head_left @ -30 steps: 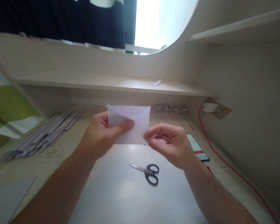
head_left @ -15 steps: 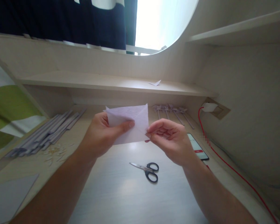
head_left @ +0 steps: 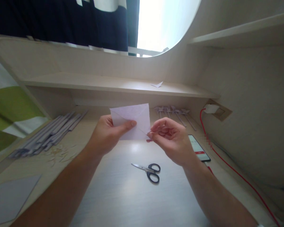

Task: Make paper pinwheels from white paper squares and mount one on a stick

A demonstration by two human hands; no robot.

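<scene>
A pale sheet of paper [head_left: 130, 115] with diagonal crease or cut lines is held up above the desk. My left hand [head_left: 109, 134] grips its left side, thumb flat on the front and fingers behind. At the lower right corner, my right hand [head_left: 171, 138] pinches the paper between thumb and fingers. A pair of scissors [head_left: 148, 171] with black handles lies on the desk below the paper, touched by neither hand.
Rolled paper sticks [head_left: 49, 132] are piled at the left, beside small pale scraps [head_left: 59, 153]. Paper pinwheels on sticks [head_left: 171, 110] lie at the back. A phone [head_left: 199, 149] and red cable [head_left: 239, 176] are at the right. Flat sheets [head_left: 11, 198] lie front left. A folded paper piece [head_left: 157, 84] rests on the shelf.
The paper has tilted slightly, and its left edge now looks flatter, without the raised corner. Both hands keep their hold, shifted a little upward.
</scene>
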